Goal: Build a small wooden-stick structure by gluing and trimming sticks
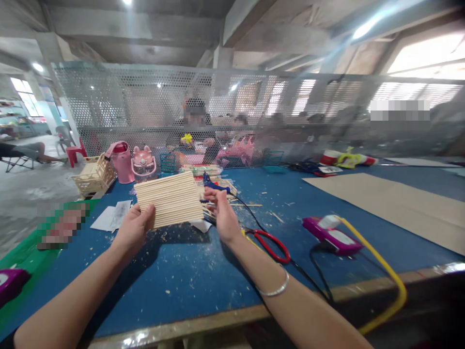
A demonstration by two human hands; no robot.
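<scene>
My left hand grips the left edge of a flat panel of wooden sticks, thumb on its front face. The pale round sticks lie side by side, and the panel is held up, tilted, above the blue table. Just right of the panel is my right hand, its fingers loosely bent and apart, with nothing visible in them. Beyond its fingertips lies a blue glue gun with a black cord. A red-handled tool lies beside my right wrist; its working end is hidden.
A purple power strip with a yellow cable stands at right, near a brown board. Loose sticks, white paper, a pink bottle, a pink cup and a wooden stick crate are around. A perforated metal screen rises behind.
</scene>
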